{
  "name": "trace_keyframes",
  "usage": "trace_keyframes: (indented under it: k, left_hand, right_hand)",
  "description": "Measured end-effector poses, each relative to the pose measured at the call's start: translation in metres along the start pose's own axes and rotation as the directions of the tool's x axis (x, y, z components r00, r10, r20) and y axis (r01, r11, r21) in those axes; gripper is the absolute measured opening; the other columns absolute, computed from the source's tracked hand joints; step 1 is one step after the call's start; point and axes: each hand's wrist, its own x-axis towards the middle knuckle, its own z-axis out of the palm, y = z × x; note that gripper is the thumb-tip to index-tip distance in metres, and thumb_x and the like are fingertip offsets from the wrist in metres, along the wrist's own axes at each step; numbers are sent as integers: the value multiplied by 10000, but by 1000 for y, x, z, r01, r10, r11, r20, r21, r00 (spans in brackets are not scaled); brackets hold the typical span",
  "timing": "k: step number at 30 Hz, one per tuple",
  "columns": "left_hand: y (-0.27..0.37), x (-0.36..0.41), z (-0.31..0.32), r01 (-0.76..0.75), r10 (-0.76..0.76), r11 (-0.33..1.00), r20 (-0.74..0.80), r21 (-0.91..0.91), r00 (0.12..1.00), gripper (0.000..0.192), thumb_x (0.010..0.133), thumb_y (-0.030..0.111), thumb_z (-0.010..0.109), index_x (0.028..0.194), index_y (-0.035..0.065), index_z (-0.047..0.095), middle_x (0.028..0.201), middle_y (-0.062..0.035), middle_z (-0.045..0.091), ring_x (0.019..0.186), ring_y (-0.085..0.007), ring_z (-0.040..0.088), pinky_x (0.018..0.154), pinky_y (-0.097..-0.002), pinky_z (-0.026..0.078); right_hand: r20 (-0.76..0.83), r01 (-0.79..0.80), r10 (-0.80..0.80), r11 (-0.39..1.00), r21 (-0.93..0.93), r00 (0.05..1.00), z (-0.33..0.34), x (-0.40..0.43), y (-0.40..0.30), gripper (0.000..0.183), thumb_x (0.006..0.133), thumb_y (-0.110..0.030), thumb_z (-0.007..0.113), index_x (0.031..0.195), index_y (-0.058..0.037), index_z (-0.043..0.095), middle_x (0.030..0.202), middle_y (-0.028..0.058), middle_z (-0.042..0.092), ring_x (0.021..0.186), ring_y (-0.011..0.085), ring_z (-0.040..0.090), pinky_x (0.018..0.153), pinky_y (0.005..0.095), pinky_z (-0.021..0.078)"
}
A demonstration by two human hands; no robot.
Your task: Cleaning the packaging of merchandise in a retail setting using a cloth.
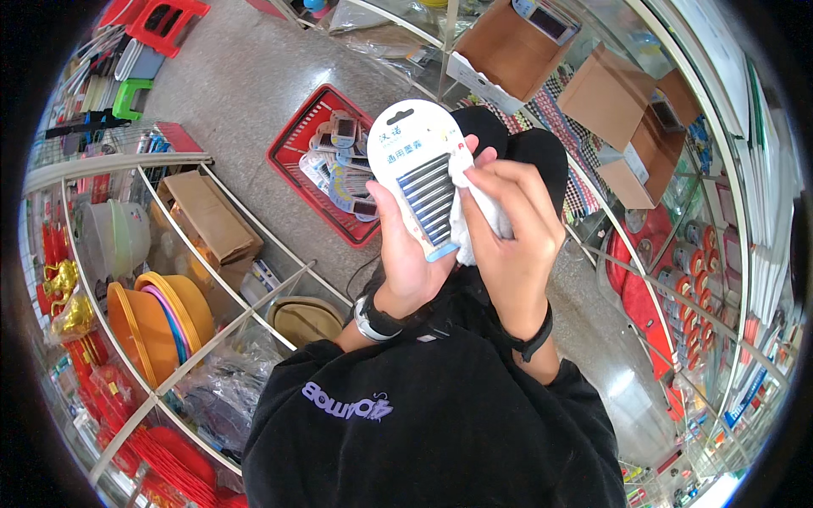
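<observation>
My left hand [409, 254] holds a blister card of ink cartridges [416, 152] from below, its printed front facing up. The card is white with a rounded top and a hanging slot, and a row of dark cartridges lies under its clear plastic. My right hand [514, 216] pinches a white cloth [486, 213] against the card's right edge. Beyond my left hand, a red plastic shopping basket [289, 149] stands on the floor with several similar cards [346, 171] heaped in it.
Open cardboard boxes [502, 57] [606, 95] stand at the upper right, with cards inside. Metal-framed shelves hold orange basins [143, 324] and a brown carton [213, 216] at left, and lidded jars [686, 260] at right. Plastic stools [168, 25] stand at the upper left.
</observation>
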Motion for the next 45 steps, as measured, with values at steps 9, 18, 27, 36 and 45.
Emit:
trace_keyframes:
  k: [9, 18, 27, 36, 45]
  left_hand:
    - [-2, 6, -6, -16, 20, 993, -33, 117, 999, 886, 913, 732, 180, 1507, 75, 206, 1506, -185, 333, 1303, -353, 444, 1088, -520, 360]
    - [-2, 0, -11, -31, 13, 969, 74, 245, 997, 789, 979, 632, 117, 1484, 44, 259, 1485, -147, 381, 1333, -285, 424, 1116, -396, 319]
    - [6, 14, -8, -40, 66, 975, -111, 218, 992, 813, 956, 670, 162, 1497, 68, 232, 1460, -190, 404, 1265, -326, 493, 1034, -475, 432]
    - [-3, -3, 5, 18, -37, 969, 73, 246, 997, 829, 960, 659, 142, 1489, 28, 238, 1501, -157, 354, 1392, -269, 344, 1151, -395, 259]
    - [7, 9, -2, 4, -1, 992, -23, 129, 1000, 869, 926, 718, 180, 1491, 61, 246, 1463, -175, 396, 1256, -300, 491, 1040, -447, 417]
  right_hand:
    - [105, -49, 56, 997, -64, 993, -21, -18, -1, 311, 665, 107, 724, 959, 18, 681, 917, 123, 618, 819, 266, 628, 710, 333, 512]
    - [131, 186, -182, 983, -14, 974, 14, 9, -6, 342, 653, 117, 706, 972, -1, 682, 978, 112, 617, 849, 284, 619, 714, 347, 505]
    - [226, 18, -44, 993, 116, 973, -4, -29, 5, 401, 664, 108, 709, 1046, -6, 666, 1001, 119, 603, 880, 303, 598, 761, 365, 500]
    - [17, 166, -166, 986, 21, 986, 0, 12, 1, 390, 657, 97, 678, 1030, -15, 687, 1053, 131, 626, 957, 316, 600, 829, 381, 502]
    - [137, 113, -115, 993, 22, 984, -15, -38, 6, 408, 630, 114, 664, 1015, -19, 686, 1045, 118, 626, 928, 313, 603, 811, 385, 506]
